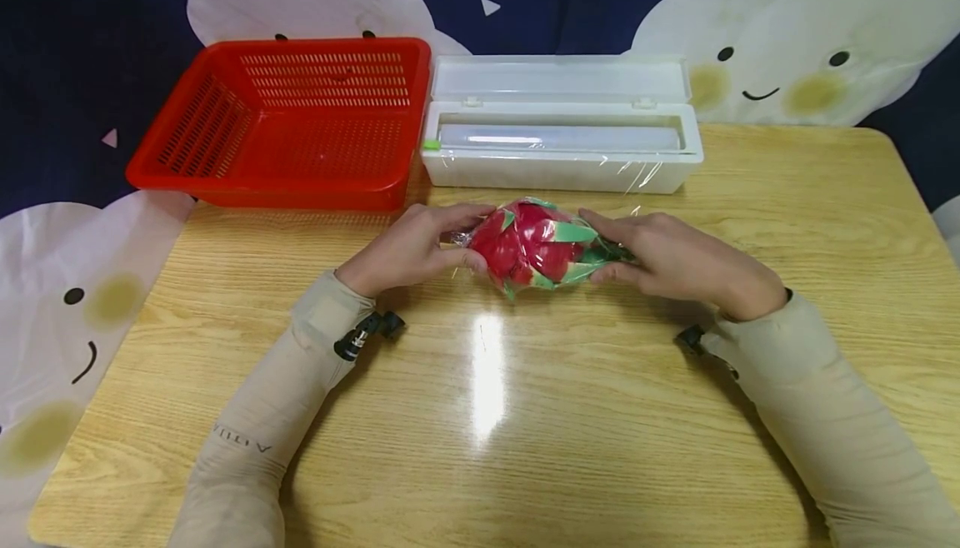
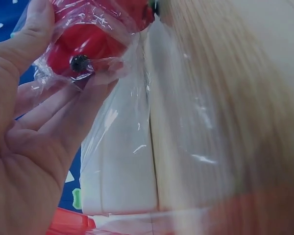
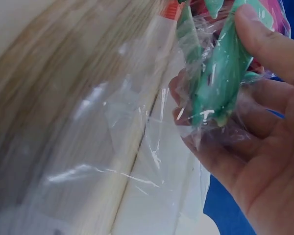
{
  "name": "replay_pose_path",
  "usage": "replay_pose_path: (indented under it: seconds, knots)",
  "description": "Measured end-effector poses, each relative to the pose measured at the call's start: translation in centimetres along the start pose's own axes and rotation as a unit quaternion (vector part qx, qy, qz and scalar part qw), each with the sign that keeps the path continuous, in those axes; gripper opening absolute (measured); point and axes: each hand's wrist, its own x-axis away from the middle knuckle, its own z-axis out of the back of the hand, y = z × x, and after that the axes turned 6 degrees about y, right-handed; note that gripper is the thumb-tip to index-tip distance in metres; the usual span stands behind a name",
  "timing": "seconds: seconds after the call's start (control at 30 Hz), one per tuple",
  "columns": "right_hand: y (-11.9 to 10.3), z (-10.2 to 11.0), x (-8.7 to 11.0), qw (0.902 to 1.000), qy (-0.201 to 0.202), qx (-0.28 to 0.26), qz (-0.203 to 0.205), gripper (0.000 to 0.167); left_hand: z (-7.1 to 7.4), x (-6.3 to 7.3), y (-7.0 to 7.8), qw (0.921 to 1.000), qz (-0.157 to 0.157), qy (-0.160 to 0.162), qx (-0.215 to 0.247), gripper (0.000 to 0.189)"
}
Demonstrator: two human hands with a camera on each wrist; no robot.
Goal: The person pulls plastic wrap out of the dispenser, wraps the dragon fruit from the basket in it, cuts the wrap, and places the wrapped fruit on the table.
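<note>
A red dragon fruit [image 1: 517, 244] with green leaf tips lies sideways between both hands, close over the table in the head view. Clear plastic wrap [image 2: 108, 115] covers it, and loose film stretches below it in both wrist views. My left hand [image 1: 420, 248] grips the rounded red end, where a dark stub [image 2: 80, 62] shows through the film. On the other end, my right hand [image 1: 656, 261] holds the green leafy tip [image 3: 218, 81], thumb on one side and fingers behind it.
Behind the fruit stands a white cling film box [image 1: 562, 171], its lid raised, with a film roll [image 1: 555, 137] inside. A red plastic basket [image 1: 300, 196] sits to its left. The wooden table [image 1: 420, 440] reaches toward me, and a dark cloth with clouds hangs behind.
</note>
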Motion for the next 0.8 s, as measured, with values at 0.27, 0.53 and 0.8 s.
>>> replay_pose_path:
  seconds: [0.27,0.53,0.8]
  knots:
    - [0.42,-0.14,-0.17,0.9999,0.006,-0.013,0.009,0.080,0.03,-0.02,0.23,0.9998,0.014,-0.001,-0.015,0.072]
    - [0.72,-0.44,-0.31,0.9999,0.007,-0.010,0.000,0.080,0.06,0.01,0.16,0.9996,0.017,0.004,-0.022,0.071]
    - [0.98,-0.49,-0.33,0.9999,0.003,-0.011,-0.012,0.076,0.08,0.01,0.21,0.9996,0.012,-0.003,-0.026,0.072]
